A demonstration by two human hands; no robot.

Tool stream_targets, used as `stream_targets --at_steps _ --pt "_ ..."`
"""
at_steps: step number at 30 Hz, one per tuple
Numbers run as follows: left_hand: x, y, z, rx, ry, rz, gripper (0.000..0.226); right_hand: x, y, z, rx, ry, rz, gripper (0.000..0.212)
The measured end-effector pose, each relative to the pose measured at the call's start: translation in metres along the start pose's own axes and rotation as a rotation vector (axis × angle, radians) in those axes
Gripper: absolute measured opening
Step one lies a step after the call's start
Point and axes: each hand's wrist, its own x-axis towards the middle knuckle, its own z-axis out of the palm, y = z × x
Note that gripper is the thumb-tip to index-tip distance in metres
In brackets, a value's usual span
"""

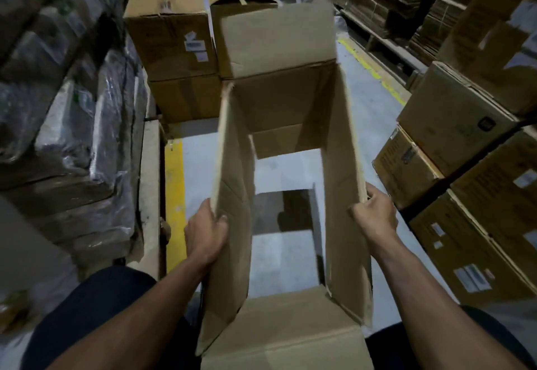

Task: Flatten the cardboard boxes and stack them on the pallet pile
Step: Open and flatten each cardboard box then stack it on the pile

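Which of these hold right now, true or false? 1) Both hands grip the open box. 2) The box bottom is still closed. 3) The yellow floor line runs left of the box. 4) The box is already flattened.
1) True: the left hand and the right hand each grip a side wall of the open box.
2) False: the grey floor shows straight through it.
3) True: the yellow floor line lies left of the box.
4) False: its walls stand apart, forming an open tube.
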Motion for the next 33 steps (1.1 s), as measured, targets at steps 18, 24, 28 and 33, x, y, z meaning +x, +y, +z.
stream_targets --at_steps 18,24,28,33 --pt "-0.108 0.051 0.055 0.249 -0.660 0.461 0.102 0.003 -0.014 -0.012 0.441 0.231 0.321 0.064" --pt "-0.115 0.060 0.071 0.281 -0.543 0.467 0.105 -0.005 -0.016 -0.009 0.464 0.296 0.331 0.054" --pt "-0.120 0.058 0.077 0.323 -0.396 0.474 0.059 -0.010 -0.019 -0.004 0.333 0.184 0.265 0.049" --pt "-0.123 0.051 0.069 0.170 -0.210 0.391 0.025 -0.018 -0.031 0.006 0.255 0.069 0.109 0.054"
